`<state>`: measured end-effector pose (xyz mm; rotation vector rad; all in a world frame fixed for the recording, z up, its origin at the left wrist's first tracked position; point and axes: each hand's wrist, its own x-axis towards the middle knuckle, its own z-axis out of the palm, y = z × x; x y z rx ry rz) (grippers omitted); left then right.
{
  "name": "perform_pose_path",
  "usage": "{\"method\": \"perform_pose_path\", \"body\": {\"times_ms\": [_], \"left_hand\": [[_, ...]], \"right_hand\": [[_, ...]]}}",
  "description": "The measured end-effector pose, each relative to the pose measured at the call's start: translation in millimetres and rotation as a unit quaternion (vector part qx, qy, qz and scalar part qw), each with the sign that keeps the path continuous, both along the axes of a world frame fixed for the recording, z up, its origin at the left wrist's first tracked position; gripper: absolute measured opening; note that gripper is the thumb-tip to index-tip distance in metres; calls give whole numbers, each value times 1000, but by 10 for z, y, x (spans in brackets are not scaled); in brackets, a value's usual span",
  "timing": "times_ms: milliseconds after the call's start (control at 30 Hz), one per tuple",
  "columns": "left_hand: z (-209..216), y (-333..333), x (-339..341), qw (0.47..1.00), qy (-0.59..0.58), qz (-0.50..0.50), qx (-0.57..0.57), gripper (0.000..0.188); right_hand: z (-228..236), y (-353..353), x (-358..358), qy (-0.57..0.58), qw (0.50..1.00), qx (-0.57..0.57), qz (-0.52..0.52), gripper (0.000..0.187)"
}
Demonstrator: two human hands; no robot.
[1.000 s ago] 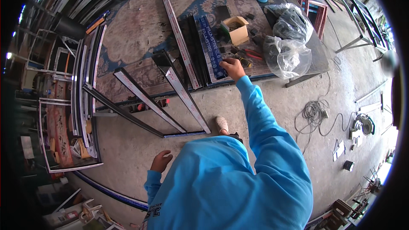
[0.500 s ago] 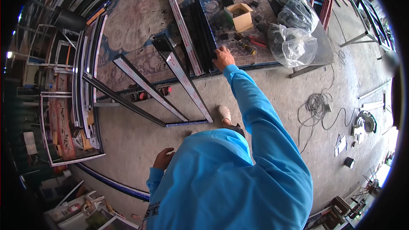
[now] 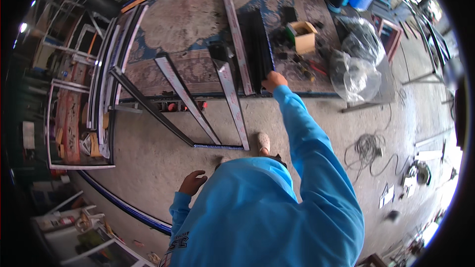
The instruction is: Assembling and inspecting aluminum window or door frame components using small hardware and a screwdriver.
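At the near end of a bundle of black profiles (image 3: 259, 44) on the carpeted table (image 3: 173, 5), my right hand (image 3: 274, 81) is closed on the outermost profile, which has a blue edge. Its fingertips are partly hidden. My left hand (image 3: 193, 183) hangs beside my body with fingers loosely apart, holding nothing. A long white-filmed profile (image 3: 231, 24) lies just left of the bundle. Below the table's front edge stands a frame with white-faced bars (image 3: 190, 101), a dark bar (image 3: 148, 104) and a blue-filmed crosspiece (image 3: 220, 147) near my feet.
On the table sit an open cardboard box (image 3: 304, 42), red-handled pliers (image 3: 317, 68) and clear plastic bags (image 3: 358, 71). A coiled cable (image 3: 368, 151) lies on the floor to the right. Racked profiles and frames (image 3: 81, 168) line the left side.
The view has shifted, so the table and profiles appear farther right and lower. My right hand stays at the bundle's near end; its fingers look more curled. My left hand still hangs.
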<state>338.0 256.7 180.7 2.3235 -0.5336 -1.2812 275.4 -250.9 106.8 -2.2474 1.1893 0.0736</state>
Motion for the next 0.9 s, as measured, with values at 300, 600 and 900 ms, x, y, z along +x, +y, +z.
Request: {"method": "perform_pose_path", "body": {"times_ms": [300, 600, 900], "left_hand": [[282, -762, 157, 984, 2, -16, -178, 44], [784, -2210, 296, 899, 123, -21, -420, 61], [1489, -3201, 35, 807, 61, 191, -556, 33]], "right_hand": [[651, 89, -860, -398, 859, 314, -65, 19], [1228, 989, -1343, -426, 815, 394, 2, 23], [1842, 1767, -1293, -369, 909, -65, 181, 24]]}}
